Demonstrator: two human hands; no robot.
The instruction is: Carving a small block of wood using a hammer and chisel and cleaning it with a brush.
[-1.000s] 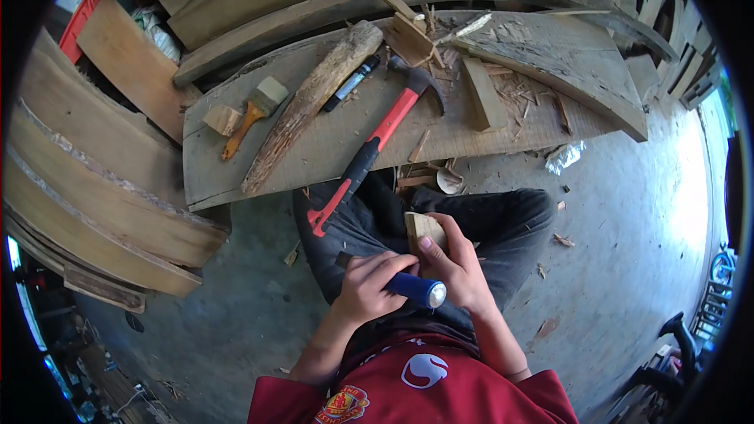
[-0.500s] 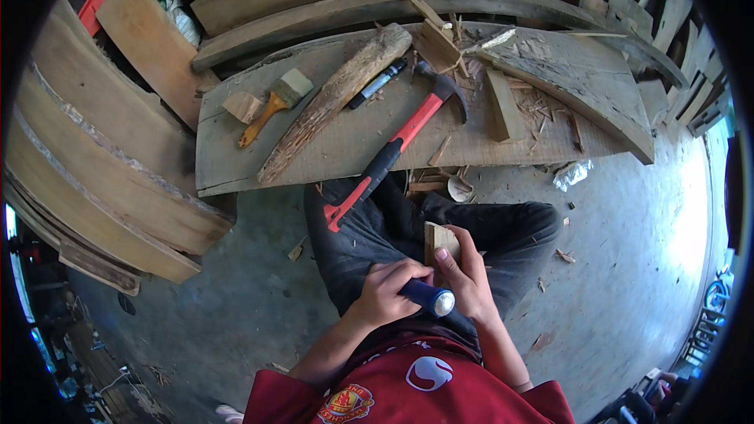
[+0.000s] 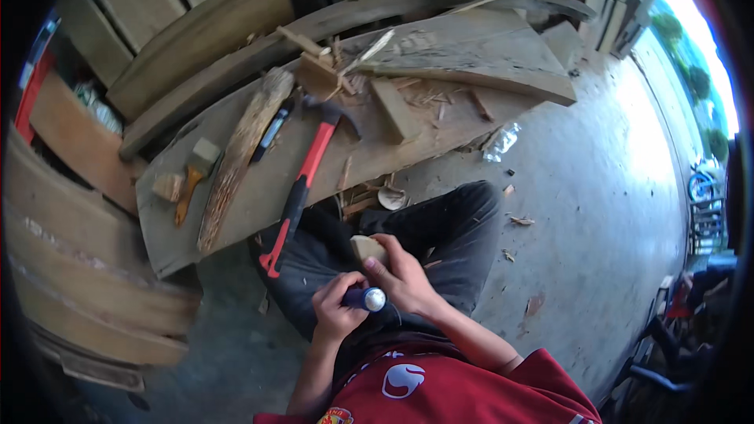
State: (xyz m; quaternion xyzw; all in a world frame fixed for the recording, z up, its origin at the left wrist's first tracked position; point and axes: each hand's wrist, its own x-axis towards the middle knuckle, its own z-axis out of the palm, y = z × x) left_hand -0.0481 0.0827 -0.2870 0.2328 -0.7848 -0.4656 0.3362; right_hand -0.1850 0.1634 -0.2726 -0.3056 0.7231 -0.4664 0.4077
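Note:
My left hand (image 3: 330,310) is closed around the blue handle of a chisel (image 3: 359,298). The handle's round silver end cap faces up toward me, and its blade is hidden below the hands. My right hand (image 3: 404,279) grips a small pale block of wood (image 3: 367,248), thumb on the near side, fingers round the far side. Both hands are close together above my lap. Beyond them, a claw hammer (image 3: 302,180) with a red and black handle lies with its head on the wooden slab (image 3: 275,196) and its grip end jutting out over my leg.
On the slab lie a paintbrush (image 3: 191,180), a rough wood strip (image 3: 245,159), a blue and black marker (image 3: 272,135), a small block (image 3: 395,110) and wood chips. Planks (image 3: 86,267) stack at the left. Crumpled clear plastic (image 3: 501,143) is on the concrete floor at right.
The whole view has swung to the right, so the slab and tools appear farther left and tilted. Both hands keep their grips; the wooden block is now tipped differently in the right hand.

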